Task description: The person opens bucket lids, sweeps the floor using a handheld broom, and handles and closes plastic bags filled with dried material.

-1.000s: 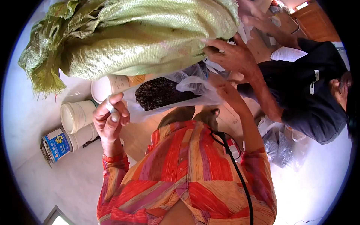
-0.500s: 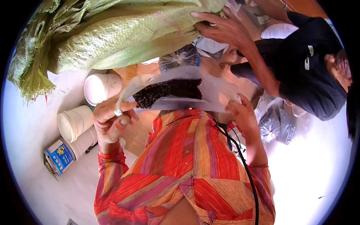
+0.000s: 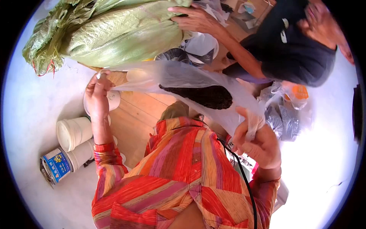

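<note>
A clear plastic bag [image 3: 143,78] is stretched between my two hands, with a heap of dark loose material [image 3: 207,96] inside it; its kind I cannot make out. My left hand [image 3: 100,93] pinches the bag's far left edge, raised in front of the white buckets. Lower on the other side, my right hand [image 3: 261,145] grips the bag's right end, with the film bunched around the thumb and fingers. Above the bag lies a large green woven sack [image 3: 126,36], and a co-worker's hand [image 3: 198,19] rests on its right end.
White buckets [image 3: 74,133] and a blue-labelled can [image 3: 57,164] stand at left. Another person in a dark shirt [image 3: 297,45] leans in at upper right. Filled clear bags [image 3: 286,120] sit at right. A black cable [image 3: 248,183] hangs down my shirt.
My left hand has moved up and outward, and my right hand has come down and right. The bag is pulled wider and slants, with the dark material shifted right.
</note>
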Motion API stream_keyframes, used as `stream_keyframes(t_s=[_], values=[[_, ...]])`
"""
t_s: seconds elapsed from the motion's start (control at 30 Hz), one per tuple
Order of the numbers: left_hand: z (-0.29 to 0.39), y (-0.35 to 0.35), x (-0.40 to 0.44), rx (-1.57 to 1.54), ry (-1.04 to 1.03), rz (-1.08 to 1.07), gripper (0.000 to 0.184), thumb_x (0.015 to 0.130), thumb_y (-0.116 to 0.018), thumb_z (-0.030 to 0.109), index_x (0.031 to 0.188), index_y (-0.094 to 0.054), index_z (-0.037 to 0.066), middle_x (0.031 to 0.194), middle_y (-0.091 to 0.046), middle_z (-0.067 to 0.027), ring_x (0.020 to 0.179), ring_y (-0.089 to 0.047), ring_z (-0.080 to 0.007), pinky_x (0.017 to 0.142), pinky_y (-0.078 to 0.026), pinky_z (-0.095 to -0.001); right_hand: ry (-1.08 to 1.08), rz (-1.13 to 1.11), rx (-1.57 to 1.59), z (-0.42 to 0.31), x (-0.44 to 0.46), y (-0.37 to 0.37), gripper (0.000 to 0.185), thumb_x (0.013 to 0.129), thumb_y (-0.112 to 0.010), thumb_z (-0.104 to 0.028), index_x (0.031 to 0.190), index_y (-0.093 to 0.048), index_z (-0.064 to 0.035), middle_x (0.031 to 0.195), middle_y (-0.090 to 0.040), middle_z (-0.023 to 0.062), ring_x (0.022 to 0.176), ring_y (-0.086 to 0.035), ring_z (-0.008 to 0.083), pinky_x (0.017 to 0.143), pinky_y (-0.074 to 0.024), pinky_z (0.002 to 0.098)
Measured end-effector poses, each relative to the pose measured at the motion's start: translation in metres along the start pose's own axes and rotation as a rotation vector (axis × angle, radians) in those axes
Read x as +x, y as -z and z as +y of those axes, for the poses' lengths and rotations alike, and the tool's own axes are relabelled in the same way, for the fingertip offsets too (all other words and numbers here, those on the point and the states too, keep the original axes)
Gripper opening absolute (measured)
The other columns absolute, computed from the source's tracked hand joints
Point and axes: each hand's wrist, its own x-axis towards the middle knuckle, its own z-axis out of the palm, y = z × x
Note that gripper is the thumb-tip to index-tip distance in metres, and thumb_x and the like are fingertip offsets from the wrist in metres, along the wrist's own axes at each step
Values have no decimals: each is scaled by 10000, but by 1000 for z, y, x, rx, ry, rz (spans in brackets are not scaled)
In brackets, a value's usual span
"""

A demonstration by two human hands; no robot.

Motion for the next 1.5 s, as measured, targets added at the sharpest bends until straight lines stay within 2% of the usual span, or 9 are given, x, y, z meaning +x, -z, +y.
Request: stream_keyframes(t_s=[0.2, 0.37, 0.6, 0.7, 0.8, 0.93, 1.07, 1.17, 1.5], values=[[-53, 26, -8, 382, 223, -25, 314, 896, -463, 265, 992, -602, 0, 898, -615, -38, 787, -535, -93, 737, -432, -238, 99, 367, 172, -12, -40, -7, 635, 721, -493, -112, 1280, -273, 95, 790, -495, 71, 581, -482, 100, 585, -493, 239], [-56, 12, -45, -452, 441, -248, 669, 905, -144, 520, 1338, -234, 18, 1355, -334, -128, 1268, -261, -231, 1072, -57, -375, 162, 284, 80, -4, -82, 7, 624, 792, -470, -136, 1311, -209, 91, 914, -487, 62, 614, -466, 83, 618, -486, 234], [-70, 5, -90, -813, 452, -359, 550, 934, -208, 427, 1240, -392, 9, 1231, -479, -111, 1142, -434, -225, 962, -332, -351, 180, 420, 62, -3, -114, 25, 682, 829, -523, -245, 1314, -188, 98, 963, -517, 49, 644, -464, 71, 579, -439, 226], [-96, 10, -103, -311, 420, -219, 364, 875, -504, 277, 1129, -517, 17, 1102, -576, -69, 980, -559, -206, 851, -430, -333, 113, 438, 237, 8, -133, 33, 692, 813, -541, -254, 1300, -209, 109, 922, -523, 57, 666, -483, 84, 578, -454, 228], [-119, 13, -114, 1447, -361, 73, 344, 740, -634, 403, 741, -668, 61, 544, -585, -89, 502, -564, -221, 533, -463, -314, 62, 432, 71, 5, -153, 9, 690, 802, -545, -246, 1284, -224, 128, 879, -522, 80, 656, -523, 113, 578, -473, 233], [-18, -57, -124, 1544, -915, 159, 302, 709, -667, 192, 995, -601, 121, 1034, -521, -125, 824, -546, -229, 748, -449, -364, 37, 467, -55, -5, -159, -18, 697, 731, -506, -234, 1241, -264, 175, 767, -483, 74, 539, -464, 87, 535, -507, 231], [31, -123, -150, 560, -343, -840, 254, 755, -614, 133, 1005, -607, 90, 1023, -581, -112, 870, -567, -280, 760, -455, -354, 118, 338, 1, -4, -148, -19, 684, 740, -492, -220, 1243, -251, 176, 715, -482, 61, 527, -480, 87, 543, -515, 228], [-31, -188, -168, 623, -585, -1325, 146, 796, -529, 155, 872, -623, 73, 818, -615, -89, 770, -579, -284, 682, -459, -372, 120, 276, 43, -4, -139, -23, 675, 740, -485, -199, 1247, -241, 174, 711, -477, 61, 534, -486, 92, 552, -517, 234], [-246, -221, -188, 1123, -548, -1426, 383, 571, -703, 266, 829, -611, -2, 819, -605, -203, 777, -595, -333, 660, -489, -432, 37, 156, 298, 13, -124, -23, 579, 810, -542, -171, 1268, -299, 85, 957, -542, 103, 778, -528, 151, 708, -464, 282]])
